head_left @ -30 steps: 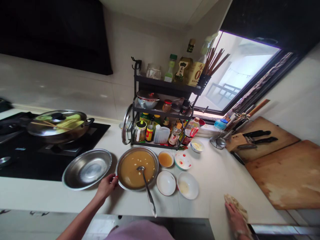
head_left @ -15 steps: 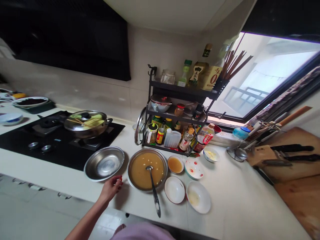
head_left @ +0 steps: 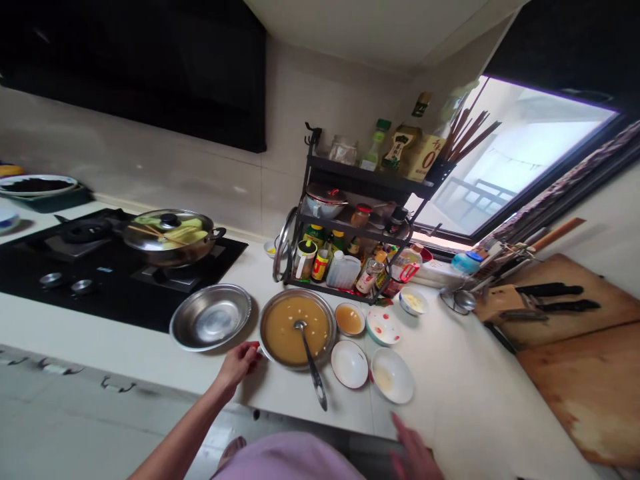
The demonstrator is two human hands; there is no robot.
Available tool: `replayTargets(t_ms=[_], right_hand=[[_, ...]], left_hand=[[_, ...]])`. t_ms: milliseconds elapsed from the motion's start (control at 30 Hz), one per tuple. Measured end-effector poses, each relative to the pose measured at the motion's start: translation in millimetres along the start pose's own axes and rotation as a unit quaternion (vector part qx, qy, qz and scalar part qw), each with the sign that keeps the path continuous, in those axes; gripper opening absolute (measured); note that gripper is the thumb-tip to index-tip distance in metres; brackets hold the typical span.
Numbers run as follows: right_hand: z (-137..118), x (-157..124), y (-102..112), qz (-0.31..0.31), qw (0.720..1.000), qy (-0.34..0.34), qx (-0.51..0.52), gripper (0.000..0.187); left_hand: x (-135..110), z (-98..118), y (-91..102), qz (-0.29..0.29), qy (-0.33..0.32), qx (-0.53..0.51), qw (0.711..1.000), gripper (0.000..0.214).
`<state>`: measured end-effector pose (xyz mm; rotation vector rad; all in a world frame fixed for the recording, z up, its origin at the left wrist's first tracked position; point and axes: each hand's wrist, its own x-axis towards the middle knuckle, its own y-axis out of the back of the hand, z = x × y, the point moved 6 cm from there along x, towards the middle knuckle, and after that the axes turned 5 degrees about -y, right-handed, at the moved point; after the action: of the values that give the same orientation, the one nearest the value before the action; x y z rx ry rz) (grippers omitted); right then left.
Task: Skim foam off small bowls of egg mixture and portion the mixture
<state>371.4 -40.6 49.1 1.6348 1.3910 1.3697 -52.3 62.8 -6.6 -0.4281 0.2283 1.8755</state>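
My left hand (head_left: 243,364) is closed, fingertips at the left rim of a steel basin (head_left: 263,353). Brown liquid with small pale bits fills the basin. A black-handled ladle (head_left: 314,375) rests in it, its handle over the front rim. Blurred by motion, my right hand (head_left: 414,448) is at the counter's front edge with fingers apart and nothing visible in it. Nearest to it stands a white bowl (head_left: 399,381) with a little pale residue. Left of that is a smaller white bowl (head_left: 349,364). An empty steel basin (head_left: 187,335) lies beyond my left hand.
A lidded pan (head_left: 173,248) with pale green food and chopsticks sits on the black stove (head_left: 125,293). Behind the basin stands a rack (head_left: 367,175) of bottles. Small bowls, including one of brown liquid (head_left: 349,319), line the right. Knives in a block (head_left: 500,305) stand farther right.
My left hand has moved right, from beside the empty basin to the rim of the filled one. My right hand has come into view at the bottom. The view has shifted slightly.
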Motion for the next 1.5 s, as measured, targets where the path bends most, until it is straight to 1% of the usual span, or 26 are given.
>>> replayTargets(t_ms=[33, 67, 100, 133, 200, 267, 300, 367, 533, 633, 733, 833, 900, 933, 1000, 1067, 1100, 1167, 1233, 1300, 1367, 1433, 1500], right_hand=[[-30.8, 11.6, -15.6, -0.036, 0.994, 0.092, 0.043, 0.052], [-57.3, 23.6, -28.7, -0.052, 0.987, 0.136, 0.062, 0.058], [-82.0, 35.3, -40.9, -0.062, 0.982, 0.165, 0.071, 0.061], [-105.2, 45.7, -51.9, -0.07, 0.976, 0.193, 0.072, 0.06], [-141.7, 62.7, -67.5, -0.065, 0.967, 0.235, 0.068, 0.052], [-163.3, 75.8, -75.1, -0.057, 0.961, 0.261, 0.075, 0.039], [-169.3, 81.8, -75.2, -0.047, 0.959, 0.268, 0.082, 0.033], [-175.0, 94.1, -68.8, -0.022, 0.956, 0.276, 0.1, 0.028], [-180.6, 121.7, -33.6, 0.029, 0.947, 0.295, 0.125, 0.027], [-185.7, 124.0, -16.7, 0.041, 0.942, 0.316, 0.109, 0.027], [-187.5, 116.0, -10.0, 0.051, 0.935, 0.335, 0.108, 0.03], [-179.5, 110.4, -10.9, 0.063, 0.932, 0.331, 0.136, 0.033], [-163.5, 114.1, -9.7, 0.086, 0.938, 0.286, 0.175, 0.031], [-151.1, 118.5, -7.7, 0.102, 0.944, 0.243, 0.199, 0.03], [-117.7, 128.9, -2.0, 0.141, 0.951, 0.119, 0.249, 0.029], [-80.0, 136.5, 4.4, 0.178, 0.943, -0.001, 0.281, 0.032], [-62.1, 138.9, 7.4, 0.192, 0.937, -0.046, 0.287, 0.035], [-31.0, 142.6, 11.5, 0.212, 0.929, -0.102, 0.286, 0.042], [-7.0, 146.2, 10.0, 0.208, 0.929, -0.126, 0.28, 0.047], [8.9, 149.5, 4.0, 0.194, 0.931, -0.132, 0.281, 0.051], [16.0, 152.2, -3.2, 0.179, 0.933, -0.12, 0.289, 0.053], [17.3, 154.1, -9.2, 0.162, 0.932, -0.105, 0.306, 0.052], [18.6, 155.1, -12.5, 0.147, 0.928, -0.112, 0.324, 0.05]], left_hand=[[-0.2, -1.6, -1.1, -0.004, 0.005, -0.009, 1.0, 0.048], [-0.7, -2.8, -2.1, -0.009, 0.009, -0.017, 1.0, 0.046], [-1.3, -3.5, -3.1, -0.015, 0.013, -0.026, 0.999, 0.044], [-2.2, -3.8, -4.0, -0.021, 0.016, -0.034, 0.999, 0.043], [-3.9, -3.4, -5.1, -0.027, 0.019, -0.047, 0.998, 0.04], [-5.3, -2.8, -6.3, -0.029, 0.021, -0.055, 0.998, 0.038], [-5.7, -2.5, -7.4, -0.033, 0.02, -0.056, 0.998, 0.037], [-5.6, -2.2, -10.5, -0.044, 0.015, -0.054, 0.997, 0.037], [-1.0, -5.9, -16.9, -0.064, 0.013, -0.039, 0.997, 0.04], [2.1, -7.1, -19.6, -0.078, 0.001, -0.032, 0.996, 0.041], [4.0, -8.6, -21.5, -0.086, 0.003, -0.035, 0.996, 0.04], [5.1, -10.3, -22.8, -0.075, 0.021, -0.05, 0.996, 0.037], [5.3, -11.0, -23.7, -0.061, 0.03, -0.059, 0.996, 0.035], [5.1, -11.3, -24.4, -0.055, 0.034, -0.062, 0.996, 0.035], [3.9, -11.8, -26.1, -0.048, 0.038, -0.066, 0.996, 0.035], [1.9, -11.6, -28.0, -0.042, 0.038, -0.07, 0.996, 0.036], [0.7, -11.3, -28.8, -0.038, 0.037, -0.069, 0.996, 0.036], [-1.9, -10.6, -30.2, -0.026, 0.034, -0.062, 0.997, 0.036], [-4.5, -10.2, -31.5, -0.01, 0.032, -0.054, 0.998, 0.037], [-6.9, -10.0, -32.5, 0.007, 0.029, -0.052, 0.998, 0.037], [-9.0, -9.3, -33.5, 0.021, 0.021, -0.053, 0.998, 0.037], [-10.6, -8.0, -34.2, 0.03, 0.012, -0.054, 0.998, 0.036], [-11.7, -6.8, -34.6, 0.039, 0.005, -0.052, 0.998, 0.034]])
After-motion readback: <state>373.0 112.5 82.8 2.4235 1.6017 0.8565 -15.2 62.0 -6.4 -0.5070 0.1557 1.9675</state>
